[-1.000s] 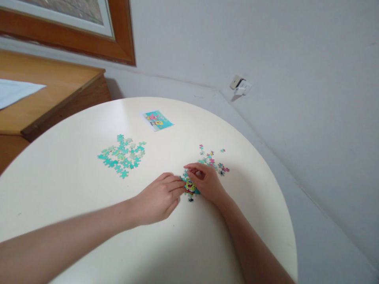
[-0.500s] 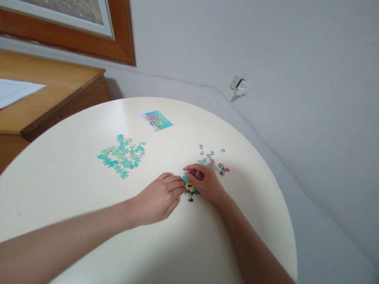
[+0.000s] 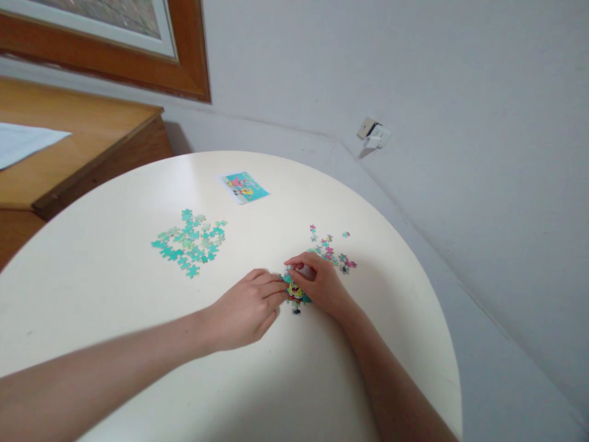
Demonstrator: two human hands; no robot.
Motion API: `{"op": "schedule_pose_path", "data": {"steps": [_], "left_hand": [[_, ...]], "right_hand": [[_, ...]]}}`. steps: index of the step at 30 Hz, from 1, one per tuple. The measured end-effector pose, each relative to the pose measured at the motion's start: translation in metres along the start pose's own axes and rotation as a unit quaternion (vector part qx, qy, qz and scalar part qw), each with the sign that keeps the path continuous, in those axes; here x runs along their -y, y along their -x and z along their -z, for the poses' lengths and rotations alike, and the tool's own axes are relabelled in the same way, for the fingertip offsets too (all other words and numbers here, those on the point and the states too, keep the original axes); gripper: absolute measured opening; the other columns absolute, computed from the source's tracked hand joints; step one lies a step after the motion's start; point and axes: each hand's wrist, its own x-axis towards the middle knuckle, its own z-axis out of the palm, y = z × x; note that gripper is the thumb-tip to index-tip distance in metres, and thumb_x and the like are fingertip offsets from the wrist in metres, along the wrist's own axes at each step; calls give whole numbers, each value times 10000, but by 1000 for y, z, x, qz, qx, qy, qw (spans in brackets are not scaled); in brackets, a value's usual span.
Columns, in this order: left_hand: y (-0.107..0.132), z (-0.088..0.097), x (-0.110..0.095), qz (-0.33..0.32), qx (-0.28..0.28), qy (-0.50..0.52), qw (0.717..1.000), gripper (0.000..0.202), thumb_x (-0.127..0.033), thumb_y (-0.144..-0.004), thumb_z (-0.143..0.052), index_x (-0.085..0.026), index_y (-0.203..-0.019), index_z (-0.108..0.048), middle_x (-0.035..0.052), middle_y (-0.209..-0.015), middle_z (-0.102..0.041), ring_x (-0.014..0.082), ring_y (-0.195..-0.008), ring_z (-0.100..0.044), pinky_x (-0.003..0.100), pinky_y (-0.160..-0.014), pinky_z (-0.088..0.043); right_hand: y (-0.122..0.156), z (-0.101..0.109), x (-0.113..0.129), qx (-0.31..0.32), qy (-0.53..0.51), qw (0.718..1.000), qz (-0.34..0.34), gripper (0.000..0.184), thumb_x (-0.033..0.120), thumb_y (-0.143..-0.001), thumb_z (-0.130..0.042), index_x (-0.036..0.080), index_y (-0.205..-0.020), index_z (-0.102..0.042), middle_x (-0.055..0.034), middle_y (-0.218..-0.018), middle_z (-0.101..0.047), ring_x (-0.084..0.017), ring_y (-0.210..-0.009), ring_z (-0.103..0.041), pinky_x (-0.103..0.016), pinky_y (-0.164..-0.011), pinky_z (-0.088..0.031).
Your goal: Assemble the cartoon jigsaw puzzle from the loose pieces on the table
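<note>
Yellow SpongeBob marks the joined puzzle; the left hand touches its left edge, the right hand bends over its top; whether either clamps a piece, I cannot tell.

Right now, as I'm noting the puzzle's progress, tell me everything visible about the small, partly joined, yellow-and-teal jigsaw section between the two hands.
The yellow-and-teal jigsaw section looks like thin printed cardboard, with an uneven outline. It shows a yellow cartoon figure against teal, with a black shoe at the end nearest the person. It lies flat on the round white table. The bare left hand touches its left side; the bare right hand covers part of its upper right, contact unclear.
</note>
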Motion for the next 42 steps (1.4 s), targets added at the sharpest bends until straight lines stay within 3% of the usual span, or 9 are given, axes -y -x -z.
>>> {"op": "schedule_pose_path", "data": {"steps": [15,21,35,42], "left_hand": [[1,2,-1,0,4,-2,1000,277,-112,-879,-374,-146,-1005,-618,87,-1069,-662,195,-1027,-575,368,-957,-399],[1,0,1,-2,-4,-1,1000,279,-104,-873,-371,-139,-996,-619,85,-1063,-662,199,-1020,-576,369,-950,-404],[2,1,0,6,7,1,1000,292,-109,-872,-371,-132,-1019,-622,96,-1082,-655,210,-1032,-568,393,-953,-411],[1,2,-1,4,3,6,1000,285,-103,-871,-377,-132,-1016,-621,90,-1070,-658,211,-1018,-568,386,-947,-411]], "right_hand": [[-1,-1,-5,6,10,999,33,145,121,-763,-586,216,-851,-652,-18,-794,-660,-157,-776,-588,-311,-727,-465],[-2,0,-2,10,11,999,47,123,96,-754,-590,208,-711,-619,-10,-761,-646,-150,-765,-582,-306,-738,-453],[-2,1,1,12,5,999,34,117,106,-744,-581,209,-691,-601,-8,-753,-641,-150,-759,-581,-307,-733,-451],[-1,-2,1,-61,26,998,21,99,134,-739,-547,215,-699,-589,-4,-681,-612,-152,-689,-551,-299,-678,-445]]}}
